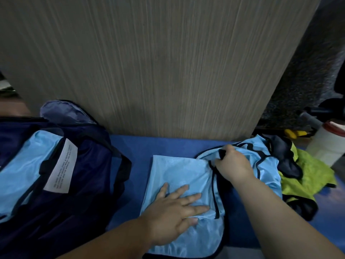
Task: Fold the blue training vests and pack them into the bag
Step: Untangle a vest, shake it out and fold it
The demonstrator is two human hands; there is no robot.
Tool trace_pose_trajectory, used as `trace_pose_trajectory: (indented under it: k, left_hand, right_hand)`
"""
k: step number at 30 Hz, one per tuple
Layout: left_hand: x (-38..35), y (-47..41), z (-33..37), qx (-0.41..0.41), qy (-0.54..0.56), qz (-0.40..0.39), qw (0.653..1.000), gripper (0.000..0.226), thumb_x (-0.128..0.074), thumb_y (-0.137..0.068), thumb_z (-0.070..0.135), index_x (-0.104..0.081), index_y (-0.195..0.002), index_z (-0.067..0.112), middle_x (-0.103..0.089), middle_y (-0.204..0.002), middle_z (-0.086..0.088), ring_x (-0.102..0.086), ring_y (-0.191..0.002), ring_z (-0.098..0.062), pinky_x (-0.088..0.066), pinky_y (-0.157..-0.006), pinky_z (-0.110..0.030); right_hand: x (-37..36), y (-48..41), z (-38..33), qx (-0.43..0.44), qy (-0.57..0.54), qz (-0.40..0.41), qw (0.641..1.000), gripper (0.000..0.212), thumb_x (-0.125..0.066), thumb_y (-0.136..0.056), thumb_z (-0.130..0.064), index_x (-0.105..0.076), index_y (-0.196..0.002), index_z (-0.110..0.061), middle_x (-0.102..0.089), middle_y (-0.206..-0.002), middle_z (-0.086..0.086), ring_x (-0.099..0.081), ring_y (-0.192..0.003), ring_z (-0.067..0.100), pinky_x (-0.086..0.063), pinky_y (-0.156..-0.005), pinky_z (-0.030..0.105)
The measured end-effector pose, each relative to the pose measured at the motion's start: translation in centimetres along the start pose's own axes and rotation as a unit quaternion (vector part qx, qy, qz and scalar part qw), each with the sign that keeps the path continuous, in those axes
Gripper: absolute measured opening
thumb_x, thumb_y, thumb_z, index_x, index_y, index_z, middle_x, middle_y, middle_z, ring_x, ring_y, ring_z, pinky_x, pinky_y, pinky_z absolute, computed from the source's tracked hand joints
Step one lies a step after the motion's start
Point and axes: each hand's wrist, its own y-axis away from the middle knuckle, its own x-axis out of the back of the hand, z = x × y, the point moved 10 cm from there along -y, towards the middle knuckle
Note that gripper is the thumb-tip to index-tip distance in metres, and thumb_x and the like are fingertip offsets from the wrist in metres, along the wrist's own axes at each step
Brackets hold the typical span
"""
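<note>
Noted a grained wood panel (168,62) upright behind the blue counter (168,144). Found the dark bag (89,184) lying open at the left end of the counter, with one folded blue vest (28,165) inside and a white label (61,169) showing at its edge.

Logged a second blue vest (177,171) on the counter right of the bag, apart from it: left half flat, right part bunched. Could not tell whether all the bunched blue cloth was the same vest or another. Saw a yellow-green vest (308,174) heaped just beyond, touching the blue cloth, and a white bottle (324,144) behind that.

Judged step in hand: folding, mid-fold; packing of this vest not yet begun. Judged next move: bringing the gripped edge over onto the flat half while keeping that half pinned, the thin cloth looking likely to slide or skew.

Found left hand (173,208) palm down on the flat half, fingers (197,209) straight and spread, pressing, holding nothing. Found right hand (233,165) at the bunched part, fingers (226,149) curled tight round the black-trimmed edge.
</note>
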Motion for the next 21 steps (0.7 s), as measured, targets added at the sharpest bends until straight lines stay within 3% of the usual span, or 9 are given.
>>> trace_pose_trajectory:
  k: [4,8,11,15,18,21]
  left_hand:
    - [0.9,0.6,-0.1,-0.012,0.081,0.042,0.996,0.041,-0.006,-0.089,0.071,-0.01,-0.129,0.079,-0.009,-0.148,0.046,0.014,-0.144,0.006,0.013,-0.118,-0.052]
    - [3.6,0.8,-1.1,0.024,0.194,0.115,0.974,0.039,-0.016,-0.087,0.072,-0.02,-0.125,0.08,-0.022,-0.131,0.059,-0.003,-0.14,0.017,0.005,-0.121,-0.045]
    - [6.7,0.6,-0.5,0.022,0.224,0.127,0.966,0.036,-0.02,-0.088,0.07,-0.026,-0.121,0.081,-0.031,-0.124,0.06,-0.013,-0.136,0.021,0.001,-0.122,-0.037]
    - [7.6,1.1,1.2,-0.008,0.221,0.046,0.974,0.036,-0.032,-0.097,0.054,-0.038,-0.13,0.068,-0.043,-0.14,0.036,-0.016,-0.137,0.019,-0.002,-0.121,-0.031]
    - [4.7,1.9,2.0,-0.023,0.189,-0.042,0.981,0.034,-0.039,-0.101,0.049,-0.044,-0.133,0.059,-0.039,-0.143,0.037,-0.01,-0.138,0.02,0.003,-0.122,-0.035]
    - [1.4,2.6,1.6,-0.024,0.169,-0.1,0.98,0.035,-0.042,-0.099,0.052,-0.044,-0.133,0.058,-0.03,-0.144,0.043,0.0,-0.14,0.019,0.011,-0.119,-0.049]
  right_hand:
    - [0.6,-0.2,1.9,-0.032,0.057,-0.024,0.998,0.038,-0.061,-0.086,-0.03,-0.052,-0.122,-0.021,-0.063,-0.101,0.002,-0.059,-0.103,0.025,-0.046,-0.077,0.031]
    - [1.6,-0.3,1.0,0.002,-0.061,0.025,0.998,0.026,-0.065,-0.086,-0.027,-0.058,-0.112,-0.025,-0.066,-0.092,-0.001,-0.062,-0.083,0.019,-0.045,-0.065,0.03]
    - [2.4,-0.5,0.6,0.016,-0.128,0.053,0.99,0.021,-0.07,-0.085,-0.026,-0.059,-0.103,-0.025,-0.066,-0.086,0.0,-0.062,-0.077,0.018,-0.049,-0.067,0.031]
    - [1.2,-0.7,1.0,0.004,-0.083,-0.009,0.996,0.029,-0.076,-0.077,-0.026,-0.061,-0.102,-0.027,-0.065,-0.086,-0.004,-0.062,-0.08,0.016,-0.051,-0.073,0.03]
    - [-1.0,-0.3,0.6,0.023,-0.037,-0.098,0.994,0.04,-0.081,-0.073,-0.034,-0.061,-0.107,-0.028,-0.066,-0.098,-0.004,-0.064,-0.089,0.015,-0.049,-0.077,0.027]
    - [-2.9,0.5,-0.3,0.064,0.012,-0.151,0.986,0.055,-0.081,-0.073,-0.044,-0.057,-0.121,-0.031,-0.057,-0.116,-0.005,-0.059,-0.106,0.014,-0.046,-0.09,0.026]
